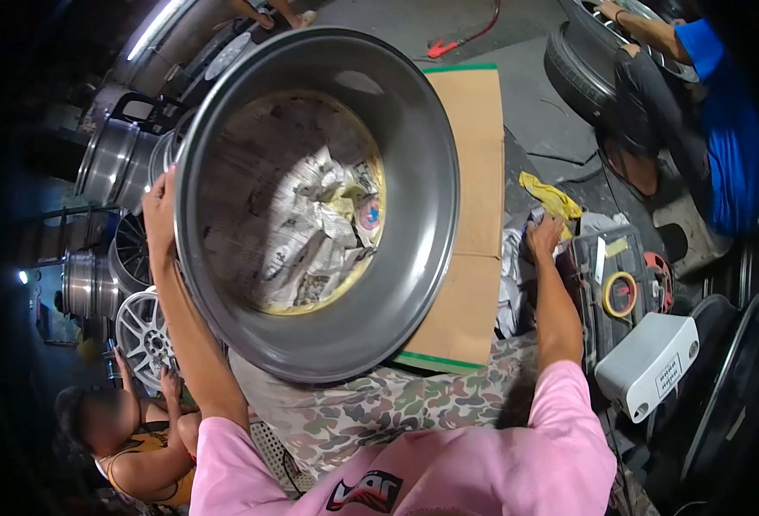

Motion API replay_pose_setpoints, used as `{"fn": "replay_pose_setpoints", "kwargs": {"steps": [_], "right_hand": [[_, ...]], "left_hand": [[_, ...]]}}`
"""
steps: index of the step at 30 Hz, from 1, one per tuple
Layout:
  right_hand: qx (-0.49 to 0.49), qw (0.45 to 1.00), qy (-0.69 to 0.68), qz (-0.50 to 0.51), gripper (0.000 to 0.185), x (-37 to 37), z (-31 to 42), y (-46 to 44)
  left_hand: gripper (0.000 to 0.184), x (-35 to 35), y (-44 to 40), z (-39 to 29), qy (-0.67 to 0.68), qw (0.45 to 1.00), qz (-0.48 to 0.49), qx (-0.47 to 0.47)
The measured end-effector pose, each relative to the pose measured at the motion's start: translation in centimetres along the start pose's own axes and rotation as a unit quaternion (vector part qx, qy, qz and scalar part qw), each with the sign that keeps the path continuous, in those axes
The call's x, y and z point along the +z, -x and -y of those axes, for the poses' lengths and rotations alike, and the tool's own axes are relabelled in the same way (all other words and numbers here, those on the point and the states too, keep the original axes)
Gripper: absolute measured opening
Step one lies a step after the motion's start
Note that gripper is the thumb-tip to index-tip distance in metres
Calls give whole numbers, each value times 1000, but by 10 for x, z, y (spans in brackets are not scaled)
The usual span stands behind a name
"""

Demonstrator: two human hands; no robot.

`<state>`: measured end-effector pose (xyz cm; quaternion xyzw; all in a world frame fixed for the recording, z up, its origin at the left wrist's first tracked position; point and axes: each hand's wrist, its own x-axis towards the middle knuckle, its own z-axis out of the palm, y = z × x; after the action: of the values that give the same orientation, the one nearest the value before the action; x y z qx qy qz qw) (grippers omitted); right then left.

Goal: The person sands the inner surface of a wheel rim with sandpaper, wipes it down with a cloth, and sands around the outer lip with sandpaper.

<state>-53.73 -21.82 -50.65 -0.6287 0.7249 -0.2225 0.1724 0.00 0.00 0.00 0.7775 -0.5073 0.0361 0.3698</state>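
Gripping the outer lip of the wheel barrel [405, 301], left fingers [163, 185] curl closed; barrel tilts above camouflage cloth [379, 408]. Right fingers [545, 225] touch crumpled cloth [510, 275]; their opening cannot be determined.

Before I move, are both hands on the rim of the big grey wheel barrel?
No, only the left hand is on the rim of the wheel barrel; the right hand is at the crumpled material beyond the cardboard.

Newspaper [289, 193] inside the wheel rim [414, 249].
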Motion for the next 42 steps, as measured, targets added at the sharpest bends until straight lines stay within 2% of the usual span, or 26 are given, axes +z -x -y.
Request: {"fn": "replay_pose_setpoints", "kwargs": {"steps": [1,4,5,8,9,12,13,15,16,17,18,20,21,24,28,32,33,36,38,39,40,42], "right_hand": [[-46,996,-52,-59,29,-3,5,0],[-27,984,-171,-37,27,-42,32,8],[-54,983,-164,-66,28,-45,32,10],[-84,949,-258,-162,34,-85,61,31],[-90,934,-285,-198,45,-87,67,35],[-6,949,-277,-148,52,-113,79,56],[22,972,-211,-105,50,-119,76,63],[41,955,-293,-19,44,-116,63,77],[47,942,-333,22,41,-115,57,80],[33,912,-408,-12,35,-130,67,96],[51,909,-413,-24,30,-137,71,108],[109,781,-614,29,24,-147,79,124],[101,821,-560,53,21,-156,78,130],[95,845,-520,86,24,-192,76,149],[61,785,-613,73,19,-205,70,160],[44,773,-625,96,20,-204,65,159],[33,770,-629,99,21,-211,75,161],[-41,836,-541,84,23,-233,103,168],[-42,829,-551,87,26,-224,105,168],[-55,829,-551,80,28,-232,113,173],[-68,828,-551,75,29,-236,115,175],[-50,820,-562,98,28,-236,113,177]], "left_hand": [[44,0,-1,4,8,1000,-2,-1],[46,-5,-3,9,23,1000,10,-14],[47,-4,-3,11,23,1000,7,-11],[49,-5,-4,10,12,1000,6,-19],[49,-6,-3,8,8,1000,2,-23],[49,-6,0,-1,4,1000,-1,-10],[49,-5,6,-13,2,1000,-6,-1],[47,1,17,-23,11,999,-9,29],[47,6,19,-26,18,999,-8,38],[46,11,23,-35,23,999,-5,47],[46,17,28,-48,27,998,-1,57],[43,31,39,-85,40,995,-4,86],[43,34,37,-95,29,995,-6,92],[43,30,50,-104,3,996,-17,87],[39,20,80,-103,0,996,-57,73],[35,7,131,-99,37,992,-97,73],[33,3,147,-103,37,993,-102,47],[31,-15,180,-97,47,994,-96,27],[32,-37,193,-88,51,997,-58,-10],[36,-48,192,-88,55,998,-37,24],[45,-77,184,-78,-59,995,50,-61],[57,-85,154,-110,-52,996,58,-33]]}}
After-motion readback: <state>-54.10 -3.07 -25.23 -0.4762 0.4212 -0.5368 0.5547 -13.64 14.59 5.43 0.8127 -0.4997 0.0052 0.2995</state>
